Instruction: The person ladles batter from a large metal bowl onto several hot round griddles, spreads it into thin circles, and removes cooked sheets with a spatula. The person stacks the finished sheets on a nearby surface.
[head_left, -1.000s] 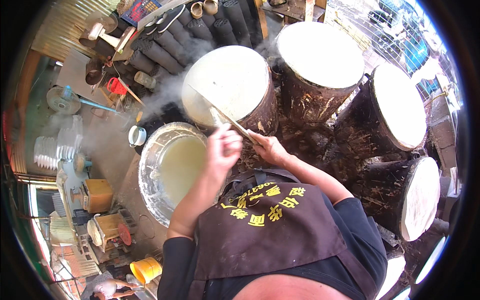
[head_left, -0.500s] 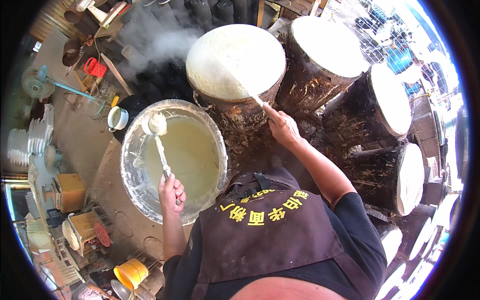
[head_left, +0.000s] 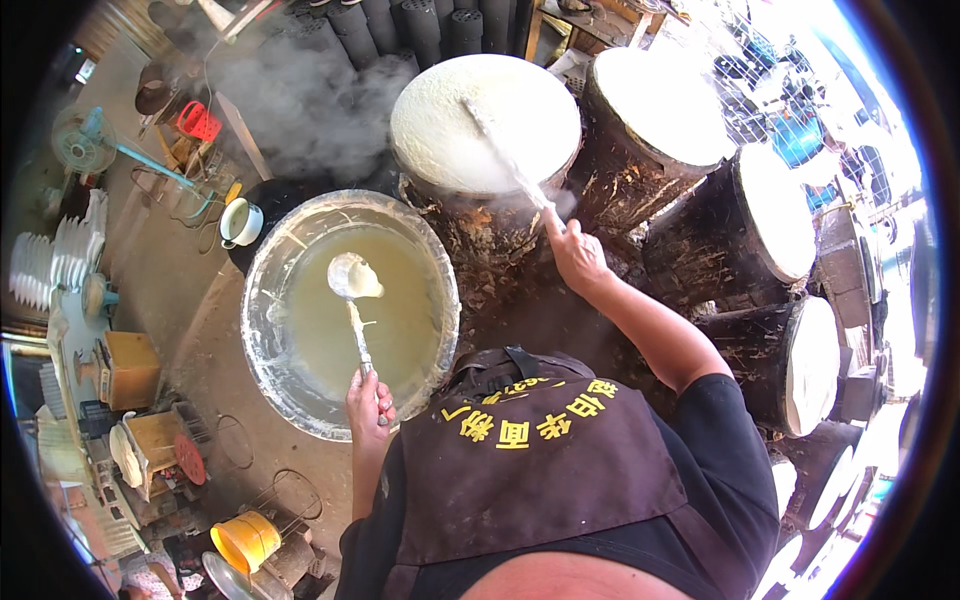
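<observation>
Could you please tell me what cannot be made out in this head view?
In the head view:
Floor of the basin: under cloudy liquid.
Part of the ladle: wrapped in the left hand.
Gripped end of the stick: inside the right hand.
Lower parts of some dark cylinders: behind steam.
Surface detail on the top-right drum: washed out by glare.

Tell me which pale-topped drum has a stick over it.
The leftmost drum, beside the large tub: the right hand holds a stick across its top. The other drums, farther right, have none.
</observation>
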